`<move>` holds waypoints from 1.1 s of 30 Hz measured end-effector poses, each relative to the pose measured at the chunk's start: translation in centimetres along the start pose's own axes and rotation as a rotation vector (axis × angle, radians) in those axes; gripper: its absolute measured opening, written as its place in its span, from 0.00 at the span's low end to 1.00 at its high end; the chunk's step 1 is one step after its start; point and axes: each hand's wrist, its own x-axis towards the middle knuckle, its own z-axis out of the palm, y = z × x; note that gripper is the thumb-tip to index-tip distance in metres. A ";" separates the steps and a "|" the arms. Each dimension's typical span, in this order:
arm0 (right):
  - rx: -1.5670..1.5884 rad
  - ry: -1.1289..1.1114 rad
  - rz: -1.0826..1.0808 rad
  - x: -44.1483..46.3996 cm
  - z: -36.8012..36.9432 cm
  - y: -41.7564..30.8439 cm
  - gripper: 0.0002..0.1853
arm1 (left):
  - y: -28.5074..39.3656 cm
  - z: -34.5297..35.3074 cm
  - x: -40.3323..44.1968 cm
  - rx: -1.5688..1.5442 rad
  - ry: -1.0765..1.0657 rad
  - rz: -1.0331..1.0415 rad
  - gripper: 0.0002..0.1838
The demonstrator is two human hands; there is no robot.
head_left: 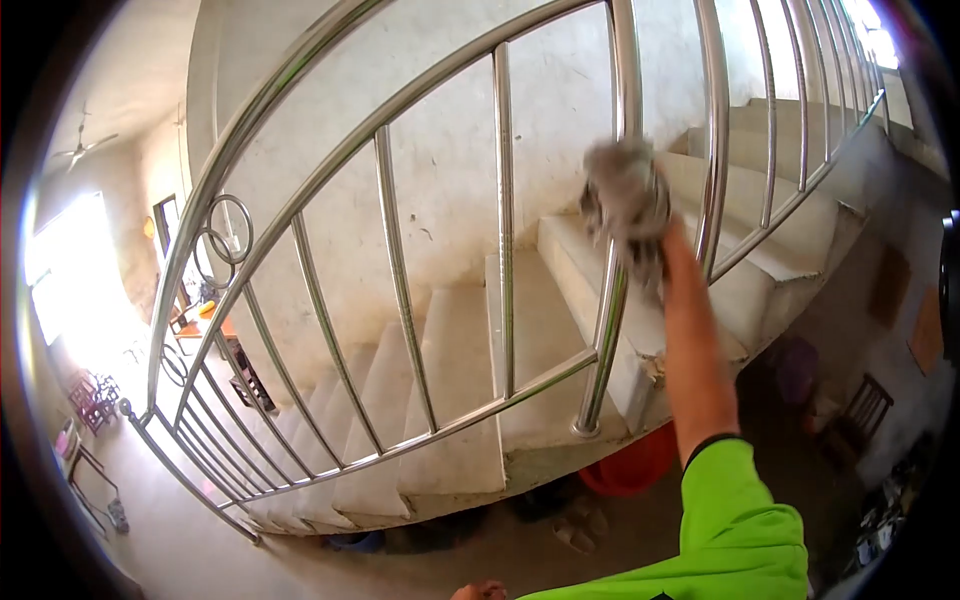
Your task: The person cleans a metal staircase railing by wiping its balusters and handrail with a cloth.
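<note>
My right hand [668, 238] reaches out from a bright green sleeve and is wrapped round a grey-brown cloth [625, 185]. The cloth is pressed about a thick shiny metal post [606, 330] of the stair railing; motion blurs both, and the cloth hides most of the fingers. Low at the bottom edge, only a small part of my left hand [480, 591] shows, so its fingers cannot be made out. Thinner upright bars [505, 220] and a curved handrail [430, 85] stand to the left of the cloth.
Concrete steps [455, 350] curve behind the railing, against a stained pale wall [450, 190]. Under the stairs are a red basin [632, 463], a pair of shoes [580, 527] and a wooden chair [862, 415]. More chairs [92, 395] stand by the bright opening at left.
</note>
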 end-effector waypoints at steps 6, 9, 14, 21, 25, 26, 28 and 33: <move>-0.423 -0.085 -0.406 18.0 5.3 -6.2 0.17 | -4.0 1.5 1.7 -0.004 0.074 0.087 0.19; -0.593 -0.158 -0.389 23.2 6.3 -7.2 0.16 | -7.8 2.4 4.3 0.029 0.037 0.208 0.19; -0.666 -0.252 -0.384 22.6 4.6 -6.1 0.15 | -6.6 3.5 3.4 0.033 -0.047 -0.031 0.19; -1.053 -0.301 -0.504 19.3 5.3 -6.8 0.14 | -5.8 3.0 2.5 0.106 -0.133 0.067 0.20; -1.015 -0.363 -0.537 18.0 5.8 -6.8 0.13 | -5.9 3.4 2.2 0.124 -0.137 0.116 0.21; -1.014 -0.378 -0.549 17.7 5.9 -6.9 0.13 | -5.6 3.5 1.9 0.114 -0.140 0.136 0.21; -1.001 -0.409 -0.571 17.0 6.2 -7.2 0.13 | -4.9 3.5 1.3 0.101 -0.144 0.157 0.21; -1.097 -0.353 -0.900 14.9 5.7 -6.2 0.13 | -3.9 3.7 0.5 0.109 -0.092 0.229 0.22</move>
